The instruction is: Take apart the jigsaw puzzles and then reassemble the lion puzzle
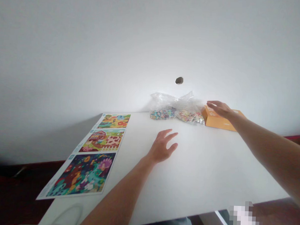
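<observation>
My left hand (162, 147) hovers low over the middle of the white table (199, 174), fingers spread, holding nothing. My right hand (219, 108) reaches to the far right and lies flat, fingers stretched out, over the near corner of an orange box (220, 122). Just left of that box lie two clear plastic bags of small coloured puzzle pieces (176, 112), against the wall. A long sheet with three colourful picture prints (92, 153) lies along the table's left edge, its near end hanging past the edge.
A plain white wall (118, 51) stands right behind the table, with a small dark hole (179, 80) above the bags. Dark red floor shows at the left and right. A pale rounded object (68, 216) sits at the table's near left corner.
</observation>
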The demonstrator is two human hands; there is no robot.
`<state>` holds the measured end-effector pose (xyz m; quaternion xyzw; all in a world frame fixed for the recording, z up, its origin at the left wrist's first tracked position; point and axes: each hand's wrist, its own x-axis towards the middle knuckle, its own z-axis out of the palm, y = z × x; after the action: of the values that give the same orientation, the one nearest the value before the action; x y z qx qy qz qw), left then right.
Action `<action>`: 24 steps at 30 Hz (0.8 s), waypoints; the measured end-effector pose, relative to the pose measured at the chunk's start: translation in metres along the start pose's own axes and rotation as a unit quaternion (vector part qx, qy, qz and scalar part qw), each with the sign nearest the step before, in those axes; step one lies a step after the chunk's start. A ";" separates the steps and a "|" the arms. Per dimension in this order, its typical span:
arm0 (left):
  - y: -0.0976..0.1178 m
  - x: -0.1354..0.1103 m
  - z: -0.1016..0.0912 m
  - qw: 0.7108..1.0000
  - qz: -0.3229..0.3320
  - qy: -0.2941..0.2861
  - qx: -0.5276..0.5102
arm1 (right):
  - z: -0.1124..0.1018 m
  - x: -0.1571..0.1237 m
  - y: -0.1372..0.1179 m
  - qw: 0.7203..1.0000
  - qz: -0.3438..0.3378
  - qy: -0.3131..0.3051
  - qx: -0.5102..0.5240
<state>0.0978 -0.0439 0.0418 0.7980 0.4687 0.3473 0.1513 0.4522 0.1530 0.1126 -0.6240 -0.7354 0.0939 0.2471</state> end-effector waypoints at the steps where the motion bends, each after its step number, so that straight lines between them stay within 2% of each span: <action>1: 0.000 0.000 0.000 1.000 0.009 -0.017 0.003 | -0.002 -0.009 0.017 0.997 -0.020 -0.017 -0.074; 2: 0.000 0.000 0.001 0.999 0.014 -0.030 0.005 | -0.003 -0.020 0.032 0.989 -0.041 -0.006 -0.139; 4: -0.002 0.000 0.001 0.999 0.014 -0.042 0.007 | -0.006 -0.042 0.053 0.984 -0.023 -0.050 -0.167; 6: -0.005 0.000 0.002 0.999 0.010 -0.037 0.005 | -0.008 -0.066 0.062 0.968 0.004 -0.095 -0.231; 10: -0.008 0.002 0.006 1.000 0.007 0.004 -0.004 | -0.017 -0.127 0.057 0.954 0.004 -0.067 -0.292; 12: -0.007 0.003 0.008 1.000 0.007 0.014 -0.012 | -0.019 -0.162 0.042 0.950 -0.031 -0.059 -0.304; 15: -0.004 0.005 0.008 0.999 0.002 0.021 -0.045 | -0.013 -0.211 -0.001 0.949 -0.084 -0.036 -0.301; 18: -0.004 0.009 0.004 0.991 -0.036 0.039 -0.120 | 0.007 -0.235 -0.066 0.950 -0.141 -0.034 -0.276; 21: -0.011 0.014 -0.004 0.963 -0.118 0.103 -0.221 | 0.042 -0.225 -0.139 0.956 -0.164 -0.031 -0.241; 24: -0.026 0.018 -0.013 0.908 -0.205 0.190 -0.312 | 0.077 -0.189 -0.201 0.966 -0.168 -0.022 -0.197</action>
<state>0.0777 -0.0158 0.0438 0.5153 0.5096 0.5825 0.3681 0.2589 -0.0572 0.0890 -0.5259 -0.8386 -0.0818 0.1159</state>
